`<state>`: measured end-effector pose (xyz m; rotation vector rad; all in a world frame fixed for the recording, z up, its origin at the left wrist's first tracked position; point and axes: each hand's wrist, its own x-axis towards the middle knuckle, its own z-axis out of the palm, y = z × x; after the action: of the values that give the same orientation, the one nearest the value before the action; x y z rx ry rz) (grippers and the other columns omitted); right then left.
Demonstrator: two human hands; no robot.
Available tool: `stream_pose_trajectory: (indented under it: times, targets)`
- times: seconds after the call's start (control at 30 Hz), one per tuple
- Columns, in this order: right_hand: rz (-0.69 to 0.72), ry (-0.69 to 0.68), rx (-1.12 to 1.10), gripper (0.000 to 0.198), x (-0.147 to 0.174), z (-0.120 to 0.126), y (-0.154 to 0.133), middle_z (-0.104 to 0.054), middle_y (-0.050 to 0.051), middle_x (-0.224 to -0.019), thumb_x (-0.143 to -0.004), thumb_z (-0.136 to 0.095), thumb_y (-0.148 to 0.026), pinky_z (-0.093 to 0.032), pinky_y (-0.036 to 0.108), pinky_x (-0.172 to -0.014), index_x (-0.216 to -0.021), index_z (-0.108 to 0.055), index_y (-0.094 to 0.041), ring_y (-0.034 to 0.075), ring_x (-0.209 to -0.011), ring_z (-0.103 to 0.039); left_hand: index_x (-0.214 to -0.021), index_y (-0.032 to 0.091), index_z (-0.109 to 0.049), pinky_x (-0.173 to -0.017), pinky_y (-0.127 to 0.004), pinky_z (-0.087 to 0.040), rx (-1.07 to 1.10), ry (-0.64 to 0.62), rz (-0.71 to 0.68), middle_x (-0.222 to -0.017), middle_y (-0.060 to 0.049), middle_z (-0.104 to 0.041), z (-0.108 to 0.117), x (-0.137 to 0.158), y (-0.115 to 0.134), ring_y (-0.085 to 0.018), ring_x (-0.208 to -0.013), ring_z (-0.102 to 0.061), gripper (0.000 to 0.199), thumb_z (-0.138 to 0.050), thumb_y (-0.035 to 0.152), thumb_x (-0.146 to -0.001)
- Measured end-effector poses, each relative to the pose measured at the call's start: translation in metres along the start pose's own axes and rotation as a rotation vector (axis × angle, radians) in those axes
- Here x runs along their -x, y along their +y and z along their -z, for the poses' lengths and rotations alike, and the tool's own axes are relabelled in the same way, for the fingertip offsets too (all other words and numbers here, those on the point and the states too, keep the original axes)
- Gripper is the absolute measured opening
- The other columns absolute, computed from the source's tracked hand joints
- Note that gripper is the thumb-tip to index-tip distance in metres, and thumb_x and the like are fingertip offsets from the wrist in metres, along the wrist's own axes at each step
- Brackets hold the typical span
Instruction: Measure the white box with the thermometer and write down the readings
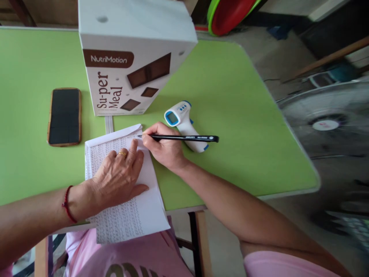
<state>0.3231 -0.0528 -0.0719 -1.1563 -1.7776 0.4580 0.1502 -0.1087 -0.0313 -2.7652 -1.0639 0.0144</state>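
A home's semi-open utility corner, it seems: a green folding table (pixel 230 115) on bare concrete floor (pixel 259 54); a standing fan (pixel 325 123) beside it; stacked plastic basins (pixel 227 15) behind.

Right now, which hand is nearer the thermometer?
Right. The right hand, holding the pen, sits just left of the thermometer; the pen crosses its handle. The left hand lies flat on the paper, farther left.

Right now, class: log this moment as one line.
left hand: flat on paper | right hand: pen tip on paper | thermometer behind pen
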Motion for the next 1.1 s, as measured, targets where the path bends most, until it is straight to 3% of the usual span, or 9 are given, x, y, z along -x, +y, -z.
stream_pose_trajectory:
  times: [0.6, 0.9, 1.1]
  targets:
    - [0.012, -0.029, 0.005, 0.013, -0.0003, 0.0007, 0.0003, -0.058, -0.005, -0.056, -0.081, -0.058, -0.023, -0.039, 0.024, -0.048, -0.07, -0.052, -0.023, 0.009, -0.048, -0.047, -0.132, 0.001, -0.052, -0.073, -0.04, -0.05, 0.014, -0.013, 0.001, -0.146, -0.027, -0.047, 0.0, 0.0018, 0.0006, -0.029, -0.093, -0.062, 0.075, -0.054, 0.062, -0.089]
    - [-0.066, 0.003, 0.044, 0.012, 0.001, 0.0011, -0.0004, -0.058, -0.005, -0.055, -0.08, -0.058, -0.023, -0.04, 0.025, -0.05, -0.069, -0.053, -0.023, 0.01, -0.05, -0.048, -0.13, 0.003, -0.054, -0.072, -0.041, -0.051, 0.027, -0.041, 0.0, -0.146, -0.026, -0.047, 0.002, 0.0, -0.0002, -0.03, -0.093, -0.062, 0.071, -0.054, 0.061, -0.089]
    - [-0.021, -0.008, 0.025, 0.012, -0.0003, 0.0007, -0.0005, -0.061, -0.004, -0.057, -0.08, -0.058, -0.022, -0.039, 0.025, -0.05, -0.069, -0.052, -0.023, 0.01, -0.049, -0.047, -0.131, 0.003, -0.054, -0.072, -0.041, -0.05, 0.022, -0.042, 0.001, -0.146, -0.026, -0.047, 0.0011, 0.0006, -0.0008, -0.03, -0.093, -0.062, 0.072, -0.053, 0.061, -0.089]
